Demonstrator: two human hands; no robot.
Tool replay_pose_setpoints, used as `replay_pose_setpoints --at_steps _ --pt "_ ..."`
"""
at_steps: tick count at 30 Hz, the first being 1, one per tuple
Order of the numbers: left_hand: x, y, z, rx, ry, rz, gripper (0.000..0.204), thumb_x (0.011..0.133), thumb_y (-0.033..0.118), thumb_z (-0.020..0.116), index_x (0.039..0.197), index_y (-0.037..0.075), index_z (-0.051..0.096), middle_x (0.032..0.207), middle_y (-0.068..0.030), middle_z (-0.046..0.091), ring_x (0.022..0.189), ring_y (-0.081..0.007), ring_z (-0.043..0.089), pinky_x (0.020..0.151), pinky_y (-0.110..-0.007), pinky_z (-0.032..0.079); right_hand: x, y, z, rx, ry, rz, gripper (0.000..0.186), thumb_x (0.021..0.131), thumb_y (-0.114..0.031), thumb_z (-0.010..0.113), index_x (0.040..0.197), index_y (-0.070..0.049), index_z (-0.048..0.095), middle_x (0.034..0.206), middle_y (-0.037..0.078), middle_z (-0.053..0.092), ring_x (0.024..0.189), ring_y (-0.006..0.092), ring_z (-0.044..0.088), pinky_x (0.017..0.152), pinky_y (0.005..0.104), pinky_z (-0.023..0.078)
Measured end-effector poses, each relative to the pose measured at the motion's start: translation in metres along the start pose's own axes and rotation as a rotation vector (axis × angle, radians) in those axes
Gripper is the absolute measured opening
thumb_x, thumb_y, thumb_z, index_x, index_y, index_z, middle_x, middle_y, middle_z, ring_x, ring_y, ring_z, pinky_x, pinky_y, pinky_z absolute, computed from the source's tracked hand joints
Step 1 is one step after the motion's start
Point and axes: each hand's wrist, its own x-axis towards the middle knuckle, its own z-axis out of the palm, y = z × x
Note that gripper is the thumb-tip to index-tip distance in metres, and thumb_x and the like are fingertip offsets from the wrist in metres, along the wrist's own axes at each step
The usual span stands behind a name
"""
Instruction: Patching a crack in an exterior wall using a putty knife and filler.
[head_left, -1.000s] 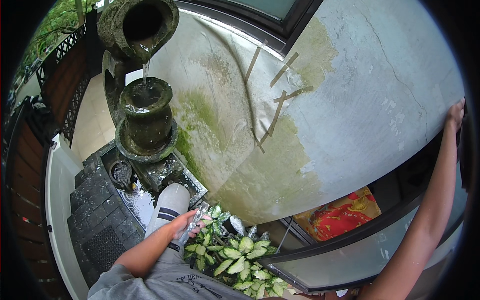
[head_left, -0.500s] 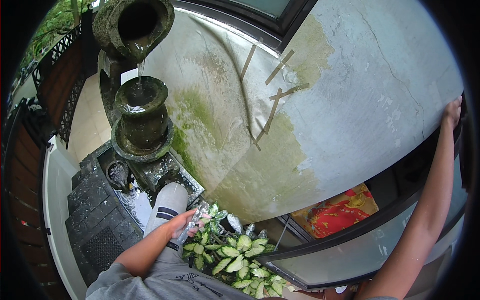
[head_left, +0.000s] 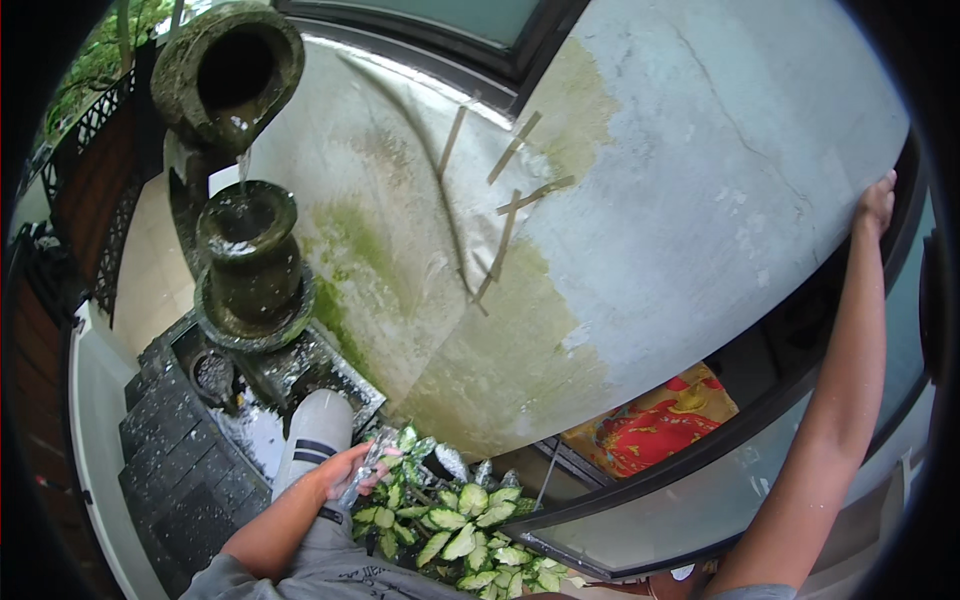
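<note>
The left hand [head_left: 347, 472] holds a clear plastic thing [head_left: 375, 453] beside a leafy plant [head_left: 462, 522]; the right hand [head_left: 876, 204] grips a dark window frame [head_left: 735, 430].

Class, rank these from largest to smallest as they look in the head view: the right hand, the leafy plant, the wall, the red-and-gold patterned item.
1. Wall
2. Leafy plant
3. Red-and-gold patterned item, partly hidden
4. Right hand
</note>
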Motion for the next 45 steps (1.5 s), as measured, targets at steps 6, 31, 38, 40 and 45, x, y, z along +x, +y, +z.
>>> replay_pose_setpoints --at_steps 6,31,38,40,45 --pt "0.007 -0.01 -0.027 -0.022 0.011 -0.072 0.06 0.115 0.05 0.033 0.156 0.009 0.05 0.092 -0.0072 0.064 0.064 -0.0177 0.051 0.058 -0.033 0.042 -0.031 -0.012 -0.01 0.04 0.047 -0.054 0.08 0.108 -0.069 0.03 0.151 -0.007 0.059 0.149 0.024 0.061 0.144 0.0429 0.053 0.121 0.0491 0.039" --pt "0.001 -0.008 -0.021 0.094 -0.009 -0.029 0.063 0.115 0.056 0.031 0.152 0.009 0.052 0.069 0.0015 0.042 0.062 -0.0142 0.041 0.058 -0.03 0.037 -0.088 -0.03 -0.028 -0.101 0.168 -0.53 0.074 0.112 -0.055 0.034 0.166 -0.004 0.032 0.172 0.024 0.031 0.158 0.0412 0.03 0.129 0.0494 0.026" --pt "-0.004 -0.008 -0.006 0.098 0.019 -0.043 0.064 0.116 0.057 0.029 0.152 0.009 0.052 0.069 0.0016 0.04 0.061 -0.0136 0.04 0.058 -0.03 0.038 -0.092 -0.027 -0.034 -0.209 0.152 -0.713 0.071 0.113 -0.054 0.033 0.167 -0.007 0.033 0.174 0.019 0.029 0.161 0.0359 0.027 0.13 0.0488 0.024" --pt "-0.006 -0.014 -0.02 0.085 -0.008 -0.041 0.064 0.116 0.056 0.03 0.151 0.009 0.052 0.069 0.0009 0.041 0.06 -0.0141 0.04 0.058 -0.03 0.039 -0.102 -0.03 -0.033 -0.334 0.079 -0.779 0.068 0.114 -0.054 0.032 0.168 -0.012 0.033 0.175 0.013 0.029 0.162 0.0315 0.026 0.129 0.0493 0.025" --pt "-0.015 -0.014 -0.02 0.025 0.001 -0.044 0.063 0.115 0.057 0.032 0.151 0.009 0.053 0.068 -0.0007 0.044 0.06 -0.0154 0.042 0.057 -0.031 0.039 -0.121 -0.019 -0.031 -0.449 0.003 -0.761 0.073 0.112 -0.06 0.025 0.172 -0.019 0.024 0.179 0.008 0.018 0.166 0.026 0.012 0.133 0.0516 0.008"
